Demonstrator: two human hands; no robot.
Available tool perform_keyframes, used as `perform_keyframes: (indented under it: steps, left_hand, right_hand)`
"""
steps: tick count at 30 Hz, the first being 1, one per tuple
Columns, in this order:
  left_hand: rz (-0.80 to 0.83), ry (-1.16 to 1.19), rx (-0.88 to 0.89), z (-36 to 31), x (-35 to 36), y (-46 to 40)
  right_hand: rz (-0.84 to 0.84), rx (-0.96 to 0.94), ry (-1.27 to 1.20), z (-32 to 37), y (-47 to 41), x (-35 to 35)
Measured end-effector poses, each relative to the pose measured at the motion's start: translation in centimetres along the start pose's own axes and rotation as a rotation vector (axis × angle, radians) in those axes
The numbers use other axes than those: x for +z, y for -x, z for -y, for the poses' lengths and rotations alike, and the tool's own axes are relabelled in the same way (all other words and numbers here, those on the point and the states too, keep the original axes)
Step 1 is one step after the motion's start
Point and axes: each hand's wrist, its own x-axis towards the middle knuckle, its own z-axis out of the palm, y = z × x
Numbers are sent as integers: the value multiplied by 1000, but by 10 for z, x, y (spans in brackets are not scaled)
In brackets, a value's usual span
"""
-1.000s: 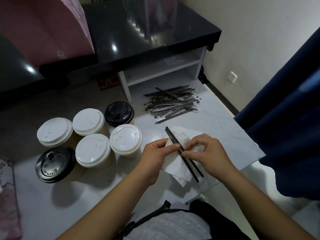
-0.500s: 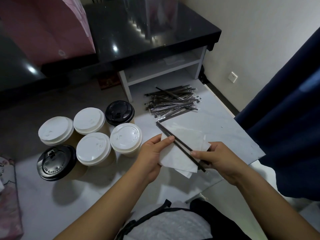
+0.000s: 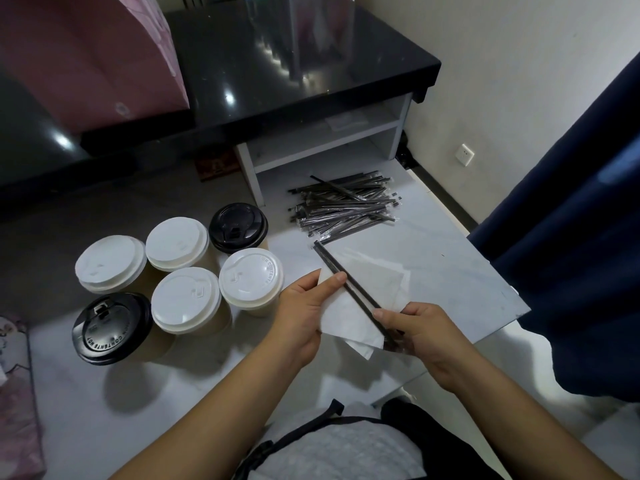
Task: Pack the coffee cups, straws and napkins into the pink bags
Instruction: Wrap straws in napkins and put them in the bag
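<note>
My left hand (image 3: 304, 306) pinches the left edge of a white napkin (image 3: 346, 313), thumb on top. Two black wrapped straws (image 3: 349, 285) lie diagonally across the napkin, and my right hand (image 3: 422, 330) grips their near ends against the napkin's right corner. More napkins (image 3: 388, 275) lie flat beneath on the white board. Several lidded paper coffee cups (image 3: 187, 299) stand in a cluster to the left, two of them with black lids (image 3: 110, 327). A pile of wrapped black straws (image 3: 346, 209) lies further back. A pink bag (image 3: 90, 57) stands at the top left.
A black glossy table (image 3: 294, 60) with a white shelf unit (image 3: 329, 140) stands behind the straws. A dark blue curtain (image 3: 571, 220) hangs at the right. Another pink bag (image 3: 17, 393) lies at the left edge. The white board's edge (image 3: 502, 327) runs beside my right hand.
Both hands lifted the napkin with the two straws off the stack. My right hand slid down from the straws' middle to their near ends; my left hand kept its hold.
</note>
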Motion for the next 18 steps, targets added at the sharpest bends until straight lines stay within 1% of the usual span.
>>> perform_keyframes:
  steps: [2, 4, 6, 10, 18]
  left_hand:
    - [1, 9, 3, -2, 0, 0]
    - [-5, 13, 3, -3, 0, 0]
    - [-9, 11, 5, -2, 1, -1]
    - [-9, -13, -1, 0, 2, -1]
    - [5, -42, 6, 3, 3, 0]
  right_hand:
    - [35, 18, -40, 0, 0, -1]
    - [35, 2, -52, 1, -1, -4]
    - [27, -25, -10, 0, -2, -7]
    - [61, -35, 48, -2, 1, -12]
    - [153, 27, 18, -4, 9, -14]
